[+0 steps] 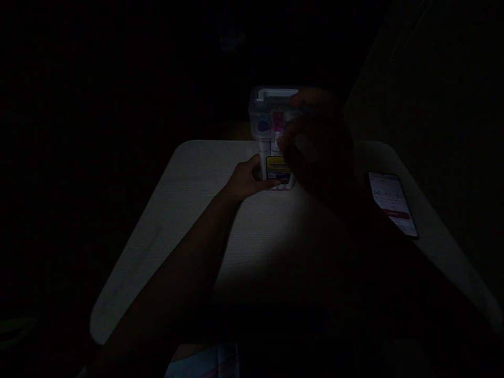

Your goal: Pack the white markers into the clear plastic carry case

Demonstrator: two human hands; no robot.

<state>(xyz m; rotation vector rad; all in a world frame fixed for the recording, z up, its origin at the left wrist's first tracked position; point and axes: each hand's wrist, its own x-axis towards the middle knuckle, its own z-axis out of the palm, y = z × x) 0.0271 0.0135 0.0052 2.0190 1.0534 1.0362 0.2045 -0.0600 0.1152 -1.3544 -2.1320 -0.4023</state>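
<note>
A transparent plastic case [271, 123] with a carrying handle stands near the far edge of the pale table [165, 236]. It holds upright markers with blue and pink tops, and a yellow label [277, 169] sits on its front. My left hand [249, 181] wraps the lower left corner of the case. My right hand [317, 147] is deep in shadow, with its fingers over the upper right of the case. Dim light hides exactly what those fingers hold.
A smartphone [392, 205] lies on the right part of the table, its screen lit with a timer-like display. Darkness surrounds the table. A patterned cloth [202, 362] shows at the bottom edge of the view.
</note>
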